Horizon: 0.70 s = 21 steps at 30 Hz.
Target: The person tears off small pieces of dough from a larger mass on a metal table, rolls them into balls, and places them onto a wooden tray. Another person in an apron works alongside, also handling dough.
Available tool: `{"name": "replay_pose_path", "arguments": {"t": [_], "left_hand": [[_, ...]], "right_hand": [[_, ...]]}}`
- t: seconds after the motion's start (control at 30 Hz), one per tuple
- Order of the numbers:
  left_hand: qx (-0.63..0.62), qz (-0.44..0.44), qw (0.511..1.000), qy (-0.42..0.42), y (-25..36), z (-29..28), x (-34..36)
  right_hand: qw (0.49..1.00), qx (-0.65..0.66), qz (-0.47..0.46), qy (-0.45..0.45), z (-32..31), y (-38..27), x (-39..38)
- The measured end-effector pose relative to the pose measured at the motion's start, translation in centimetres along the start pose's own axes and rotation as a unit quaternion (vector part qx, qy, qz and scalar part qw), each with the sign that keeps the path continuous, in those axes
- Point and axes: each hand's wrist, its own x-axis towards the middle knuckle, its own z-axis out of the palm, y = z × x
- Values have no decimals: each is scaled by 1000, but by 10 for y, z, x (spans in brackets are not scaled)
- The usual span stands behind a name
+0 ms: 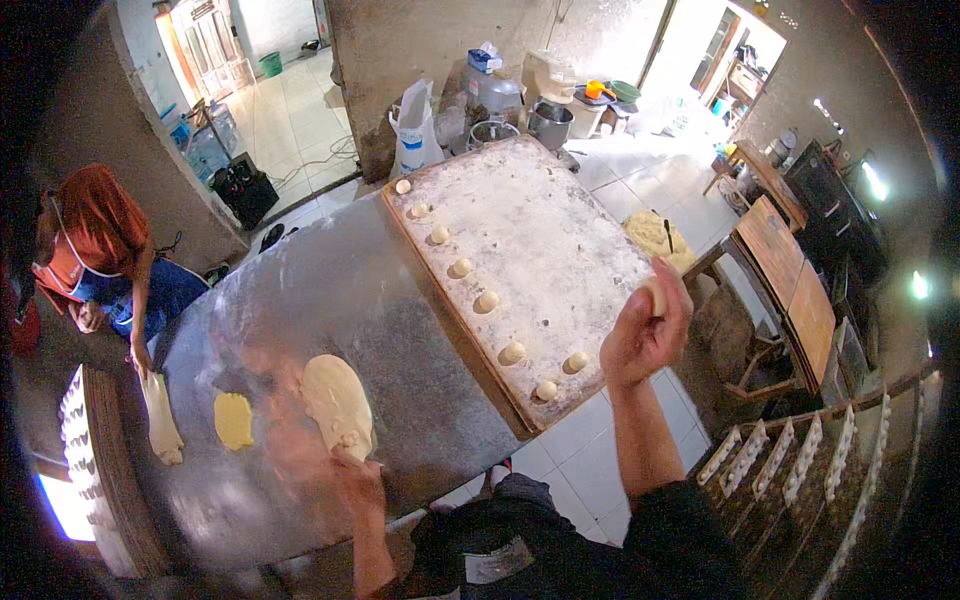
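Observation:
My right hand (648, 335) is raised over the right edge of a flour-dusted wooden board (560, 250), fingers curled around a small pale dough ball (656, 296). Several similar dough balls (487, 301) sit along the board's left and near edges. On the metal table (420, 350), a long flat piece of dough (338, 395) lies just beyond my left hand (358, 482). That hand closes on the dough's near end, its fingers partly blurred. A yellow flattened lump (233, 421) lies to the left of this dough.
At the table's left end a co-worker's hand (141, 355) touches a dough strip (161, 420). Stacked trays of dough balls (80, 450) stand near left, and more trays (790, 460) near right. A wooden stand (785, 275) is at right; buckets and a white sack (415, 130) stand behind.

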Motion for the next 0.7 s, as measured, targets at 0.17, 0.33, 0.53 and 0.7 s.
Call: {"name": "replay_pose_path", "arguments": {"t": [0.17, 0.33, 0.53, 0.7], "left_hand": [[-85, -41, 995, 29, 8, -26, -11], [-174, -60, 982, -34, 18, -67, -30], [73, 273, 953, -112, 52, -148, -86], [-130, 429, 887, -112, 43, -94, -14]], "right_hand": [[995, 34, 94, -27, 11, 15, -110], [874, 339, 195, -289, 114, -34, -165], [682, 474, 341, -439, 278, -107, -212], [753, 531, 302, -245, 248, -91, -267]]}}
